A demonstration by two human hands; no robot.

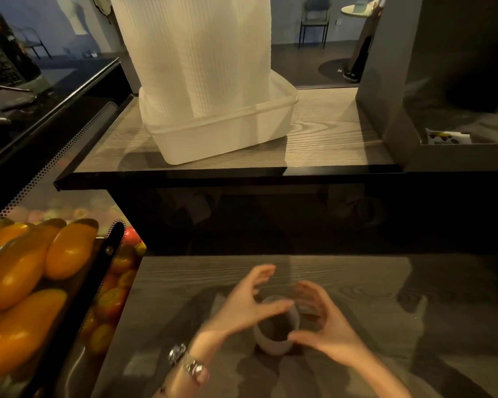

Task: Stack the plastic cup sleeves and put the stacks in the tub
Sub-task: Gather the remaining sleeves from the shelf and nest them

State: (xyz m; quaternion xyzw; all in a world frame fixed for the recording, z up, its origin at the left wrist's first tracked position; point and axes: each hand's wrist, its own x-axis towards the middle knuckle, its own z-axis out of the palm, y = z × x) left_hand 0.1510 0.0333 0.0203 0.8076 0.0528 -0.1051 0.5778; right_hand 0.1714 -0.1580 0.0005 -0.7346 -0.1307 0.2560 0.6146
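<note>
I am looking down at a two-level wooden counter. On the lower bench (357,288), near its front edge, a short cup sleeve (276,337) is standing upright with its open mouth facing up. My left hand (242,305) is reaching in from the left, fingers spread and slightly curled, the thumb crossing over the sleeve's rim; the hand is blurred, so I cannot tell whether it is actually touching the sleeve. My right hand (325,326) is cupping the sleeve from the right, fingers open and curved, the thumb pressing at the sleeve's near rim. Neither hand is closing fully around it. A metal watch (184,360) is sitting on my left wrist.

On the upper shelf (328,133), towards its left end, a translucent white tub (222,136) is standing, one corner close to the shelf's front edge. Tall stacks of white ribbed cup sleeves (196,53) are rising out of it, running past the top of the view. At the shelf's right end a grey box (391,110) is standing. Beyond the bench's left edge, a glass case is showing yellow mangoes (35,268) and smaller red and orange fruit (118,282).
</note>
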